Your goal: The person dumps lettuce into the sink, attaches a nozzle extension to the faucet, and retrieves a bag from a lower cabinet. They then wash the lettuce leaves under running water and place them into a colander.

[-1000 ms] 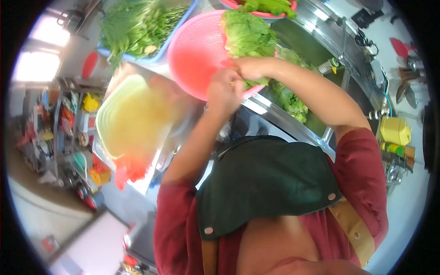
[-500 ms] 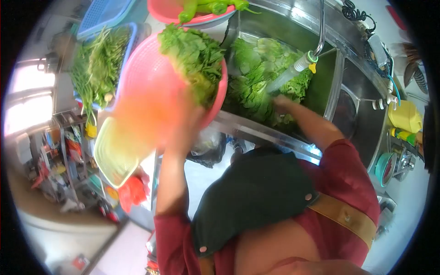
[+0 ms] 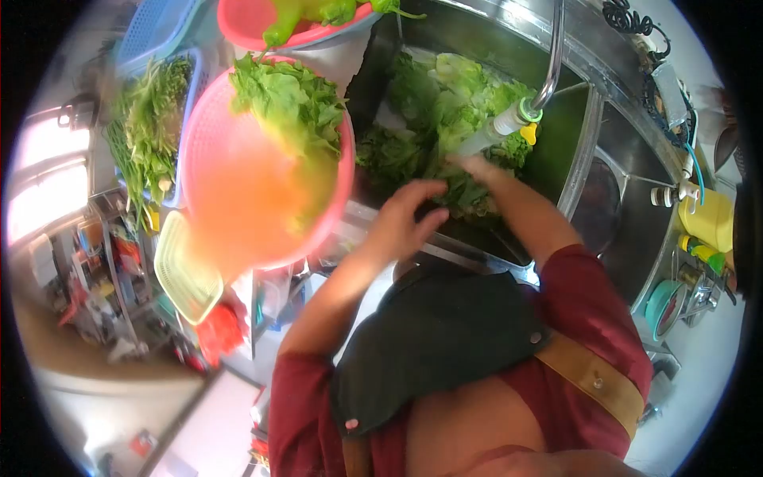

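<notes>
Leafy lettuce (image 3: 457,79) fills much of the metal sink (image 3: 574,131) beneath a running tap (image 3: 509,119). My right hand (image 3: 475,169) is in among the lettuce leaves, close below the tap's outlet, its fingertips blurred and partly hidden. My left hand (image 3: 409,216) hovers over the sink's near edge, thumb and fingers apart with nothing between them, reaching toward the leaves. To the left, a pink colander (image 3: 195,143) holds more lettuce (image 3: 294,103) along its far and right side; a hazy orange glare blurs its lower part.
Left of the colander stands a blue basket (image 3: 191,87) of green herbs (image 3: 151,119). A pink bowl (image 3: 238,20) with green peppers (image 3: 278,24) sits at the back. A pale yellow basket (image 3: 187,274) is at lower left. A yellow jug (image 3: 707,219) stands at right.
My left hand has moved right, from the colander to the sink's edge. My right hand has shifted slightly left among the leaves. The colander appears farther left as the view turned.
</notes>
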{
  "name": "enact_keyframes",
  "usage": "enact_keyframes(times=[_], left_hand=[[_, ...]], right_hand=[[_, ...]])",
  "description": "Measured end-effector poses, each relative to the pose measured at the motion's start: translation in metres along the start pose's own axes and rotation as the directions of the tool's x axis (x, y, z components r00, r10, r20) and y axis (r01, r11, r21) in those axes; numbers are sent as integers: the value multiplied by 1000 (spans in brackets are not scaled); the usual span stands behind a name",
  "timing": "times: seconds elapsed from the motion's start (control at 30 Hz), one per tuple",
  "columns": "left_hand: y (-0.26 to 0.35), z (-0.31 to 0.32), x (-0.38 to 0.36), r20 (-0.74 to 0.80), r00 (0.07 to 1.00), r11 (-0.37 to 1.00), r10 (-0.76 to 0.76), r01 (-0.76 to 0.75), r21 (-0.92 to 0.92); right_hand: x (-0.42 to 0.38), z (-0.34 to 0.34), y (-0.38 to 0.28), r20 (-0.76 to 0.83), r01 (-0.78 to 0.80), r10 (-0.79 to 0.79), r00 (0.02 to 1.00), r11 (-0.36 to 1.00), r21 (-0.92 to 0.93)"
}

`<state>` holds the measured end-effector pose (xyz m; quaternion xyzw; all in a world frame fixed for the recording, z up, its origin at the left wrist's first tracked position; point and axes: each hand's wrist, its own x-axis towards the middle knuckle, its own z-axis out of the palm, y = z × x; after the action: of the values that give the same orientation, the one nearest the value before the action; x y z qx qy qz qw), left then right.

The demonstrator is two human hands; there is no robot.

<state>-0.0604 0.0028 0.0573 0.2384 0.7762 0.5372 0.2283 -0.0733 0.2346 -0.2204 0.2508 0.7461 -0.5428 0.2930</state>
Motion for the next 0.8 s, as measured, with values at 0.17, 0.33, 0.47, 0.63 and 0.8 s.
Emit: enact_keyframes(times=[0.17, 0.33, 0.47, 0.63, 0.8], left_hand=[[-81, 33, 91, 57, 644, 535, -763, 679, -503], [-95, 38, 115, 514, 764, 159, -390, 606, -780], [-123, 41, 116, 276, 812, 346, -514, 490, -800], [-123, 25, 109, 13, 894, 758, -447, 386, -525], [-130, 9, 100, 107, 897, 790, -429, 430, -437]], right_hand=[[-54, -82, -57, 375, -174, 55, 925, 940, 293], [-58, -85, -72, 247, -34, -90, 965, 889, 457], [-85, -58, -146, -143, 404, -405, 903, 914, -37], [-104, -64, -176, 173, 256, -234, 957, 959, -121], [-90, -90, -141, 332, 482, -405, 852, 854, -195]])
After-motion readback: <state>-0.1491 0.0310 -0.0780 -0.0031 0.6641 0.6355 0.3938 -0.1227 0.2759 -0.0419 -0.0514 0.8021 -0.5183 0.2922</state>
